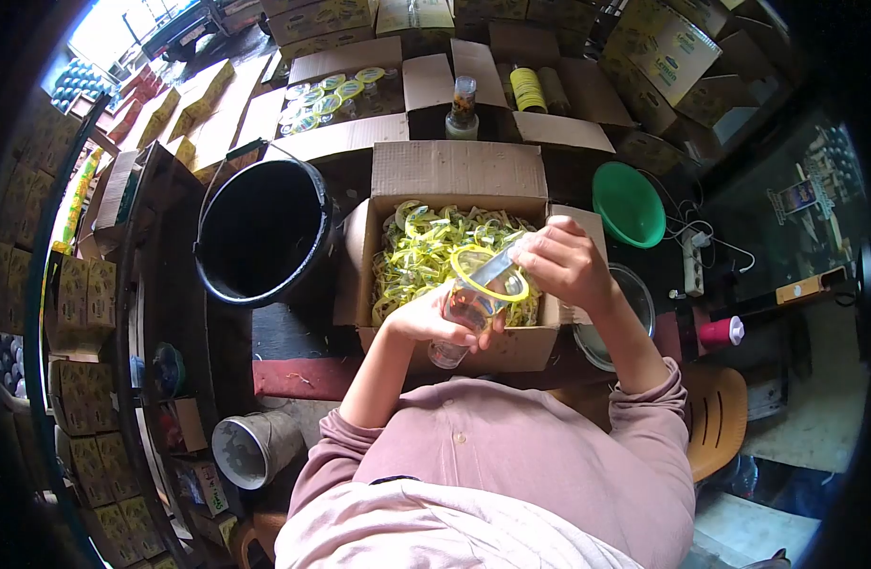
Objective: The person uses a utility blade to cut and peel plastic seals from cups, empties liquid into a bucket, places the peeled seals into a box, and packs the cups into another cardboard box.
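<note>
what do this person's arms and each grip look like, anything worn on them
Left grip and right grip are ungloved human hands. The dusty-pink fabric left sleeve and matching right sleeve look plain, creased and bunched up, leaving the forearms bare.

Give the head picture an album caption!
Left fingers hold a clear yellow-rimmed cup, right fingers a flat strip, by an open box.

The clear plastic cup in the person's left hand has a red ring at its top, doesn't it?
Not quite: the head view shows a yellow ring at its top, not red; the clear plastic cup is in the person's left hand.
</note>
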Demonstrator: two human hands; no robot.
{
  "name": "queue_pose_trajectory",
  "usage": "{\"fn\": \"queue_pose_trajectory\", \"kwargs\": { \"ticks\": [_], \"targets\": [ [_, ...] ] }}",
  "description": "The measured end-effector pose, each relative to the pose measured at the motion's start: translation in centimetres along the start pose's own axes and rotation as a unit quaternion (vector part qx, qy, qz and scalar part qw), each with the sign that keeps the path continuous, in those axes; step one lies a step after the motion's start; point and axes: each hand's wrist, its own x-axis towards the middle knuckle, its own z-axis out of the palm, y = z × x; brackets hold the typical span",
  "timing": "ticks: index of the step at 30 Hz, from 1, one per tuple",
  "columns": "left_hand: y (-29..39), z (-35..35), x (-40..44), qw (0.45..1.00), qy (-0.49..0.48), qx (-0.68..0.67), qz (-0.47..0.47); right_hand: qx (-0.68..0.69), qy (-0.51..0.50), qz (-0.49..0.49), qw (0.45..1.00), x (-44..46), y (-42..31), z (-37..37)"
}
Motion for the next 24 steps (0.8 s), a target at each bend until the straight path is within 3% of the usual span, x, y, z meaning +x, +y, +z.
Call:
{"fn": "queue_pose_trajectory", "kwargs": {
  "ticks": [4,7,9,11,17,20,24],
  "targets": [
    [0.5,-0.3,0.2,0.999,-0.023,0.007,0.034,-0.014,0.063,0.094,0.994,-0.6,1.3,-0.8],
    [0.9,-0.1,0.1,0.998,-0.026,0.049,0.037,0.074,0.127,0.29,0.946,-2.1,1.2,-0.3],
    [1.6,0.1,0.0,0.983,0.028,0.174,0.053,0.143,0.168,0.376,0.9,-3.1,0.8,0.4],
    [2.1,0.5,-0.1,0.962,0.073,0.253,0.074,0.194,0.201,0.41,0.868,-3.9,0.0,0.9],
    [1.7,1.3,-0.5,0.957,0.143,0.207,0.146,0.35,0.297,0.464,0.758,-4.6,-2.2,2.2],
    [1.8,1.5,-0.5,0.946,0.141,0.228,0.183,0.396,0.321,0.466,0.723,-3.8,-2.9,2.8],
    [1.5,1.3,-0.5,0.927,0.165,0.258,0.217,0.397,0.309,0.47,0.725,-2.5,-3.9,2.8]
  ]
}}
